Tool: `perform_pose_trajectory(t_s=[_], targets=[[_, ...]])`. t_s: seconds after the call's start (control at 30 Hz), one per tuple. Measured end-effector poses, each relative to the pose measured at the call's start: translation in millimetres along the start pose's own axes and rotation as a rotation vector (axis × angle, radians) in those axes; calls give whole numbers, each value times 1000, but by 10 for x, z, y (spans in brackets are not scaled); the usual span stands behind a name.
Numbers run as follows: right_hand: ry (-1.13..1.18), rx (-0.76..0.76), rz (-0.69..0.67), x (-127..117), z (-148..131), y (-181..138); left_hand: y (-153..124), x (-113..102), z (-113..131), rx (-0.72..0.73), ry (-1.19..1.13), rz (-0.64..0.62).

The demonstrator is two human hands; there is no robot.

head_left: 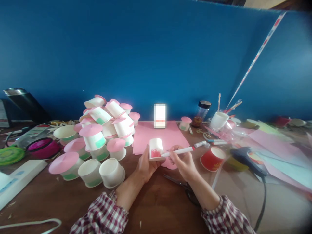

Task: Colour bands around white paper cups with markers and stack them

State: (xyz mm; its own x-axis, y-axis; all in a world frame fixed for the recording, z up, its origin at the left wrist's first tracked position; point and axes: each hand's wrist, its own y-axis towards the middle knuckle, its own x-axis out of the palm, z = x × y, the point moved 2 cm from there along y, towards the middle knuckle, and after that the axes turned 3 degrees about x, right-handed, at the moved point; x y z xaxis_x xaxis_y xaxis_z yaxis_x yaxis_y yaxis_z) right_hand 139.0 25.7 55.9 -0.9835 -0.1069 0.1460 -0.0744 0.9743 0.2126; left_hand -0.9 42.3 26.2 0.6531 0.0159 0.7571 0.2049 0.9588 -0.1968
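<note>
Honestly, with the left hand (145, 166) gripping the white cup (155, 142) right of the cup pile (92, 140) and the right hand (184, 164) pinching the marker (180, 151), I'd keep strokes short for an even red patch (156, 153).

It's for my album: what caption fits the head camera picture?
Right hand holds a marker to a red-patched paper cup in the left hand.
</note>
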Motion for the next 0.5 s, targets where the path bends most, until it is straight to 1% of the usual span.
perform_pose_trajectory(t_s=[0.1,0.23,0.37,0.5], targets=[[-10,-12,8,0,-3,4,-8,5,0,1,3,-7],[-11,9,-12,2,12,4,-6,6,-5,-4,2,9],[-21,6,-1,-6,29,6,-8,21,-9,-7,3,-10],[-37,28,-18,-5,24,5,-18,38,0,3,29,20]])
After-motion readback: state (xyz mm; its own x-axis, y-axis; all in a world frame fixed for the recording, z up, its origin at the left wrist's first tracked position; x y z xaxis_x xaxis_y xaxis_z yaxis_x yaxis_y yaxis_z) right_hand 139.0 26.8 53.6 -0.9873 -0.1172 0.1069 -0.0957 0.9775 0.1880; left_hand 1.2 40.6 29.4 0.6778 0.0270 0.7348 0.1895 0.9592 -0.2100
